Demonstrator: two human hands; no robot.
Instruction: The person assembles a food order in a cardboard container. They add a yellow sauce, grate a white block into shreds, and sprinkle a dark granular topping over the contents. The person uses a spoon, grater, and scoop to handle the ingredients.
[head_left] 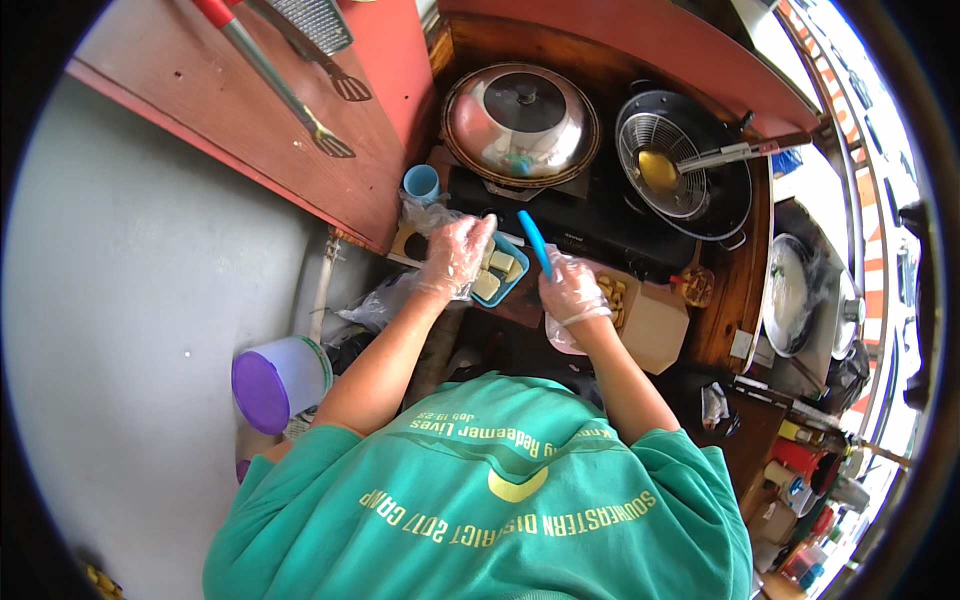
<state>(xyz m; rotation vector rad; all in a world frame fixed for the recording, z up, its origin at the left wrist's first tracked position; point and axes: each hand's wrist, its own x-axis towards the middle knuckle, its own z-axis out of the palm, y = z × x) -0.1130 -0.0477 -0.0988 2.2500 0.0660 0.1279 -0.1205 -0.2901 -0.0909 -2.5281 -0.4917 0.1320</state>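
Note:
Both my hands wear clear plastic gloves. My left hand (458,258) is over the left edge of a small blue tub (519,287), fingers drawn together in a pinch; whatever they hold is too small to make out. Pale, cream-coloured blocks (486,285) lie in the tub. My right hand (574,290), to the right of the tub, is closed round a slim blue utensil (533,238) pointing up and away; its kind is unclear. Just right of that hand, an open brown carton box (655,328) holds yellowish-brown pieces (613,298).
Behind my hands, a black stove (590,215) bears a lidded pan (525,120) and a dark wok (725,205) with a wire strainer (640,150). A blue cup (421,182) stands left of the stove. A purple-lidded tub (280,385) is at lower left; utensils (270,80) hang upper left.

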